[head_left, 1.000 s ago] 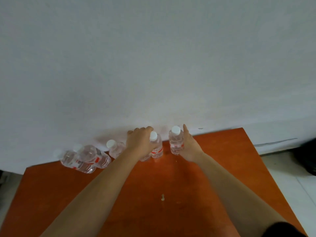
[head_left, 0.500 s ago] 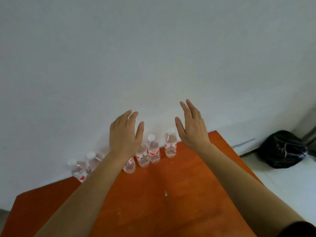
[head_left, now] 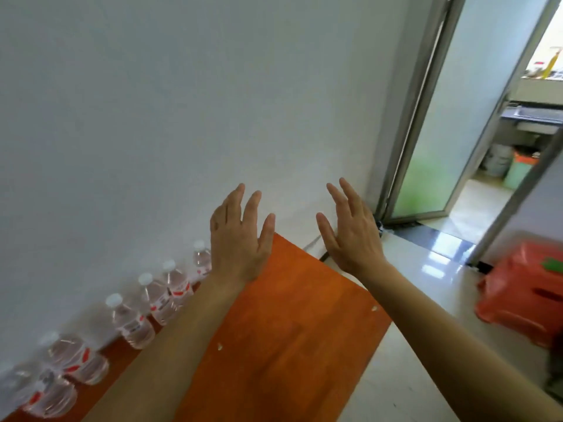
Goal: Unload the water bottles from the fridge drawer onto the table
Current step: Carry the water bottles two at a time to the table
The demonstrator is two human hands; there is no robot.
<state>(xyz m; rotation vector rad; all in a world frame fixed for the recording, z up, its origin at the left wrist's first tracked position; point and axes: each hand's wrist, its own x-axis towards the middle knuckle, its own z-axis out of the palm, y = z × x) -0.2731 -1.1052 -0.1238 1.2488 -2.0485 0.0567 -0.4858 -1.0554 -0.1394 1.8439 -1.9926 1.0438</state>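
My left hand (head_left: 240, 239) and right hand (head_left: 353, 236), both gripping bottles a second ago, are now raised with fingers spread and empty, the water bottles (head_left: 170, 287) left upright along the worktop (head_left: 289, 330) by the wall, so this batch is delivered.

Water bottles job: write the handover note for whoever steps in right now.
Left hand: open, empty, raised above the table.
Right hand: open, empty, raised past the table's far corner.
Water bottles: at least six stand in a row along the table's back edge by the wall, with white caps and red labels; the nearest ones are blurred.
Done: those bottles are on the table.
Left: the fridge drawer is out of view, so whether more bottles remain cannot be told; check it. An open doorway lies to the right.
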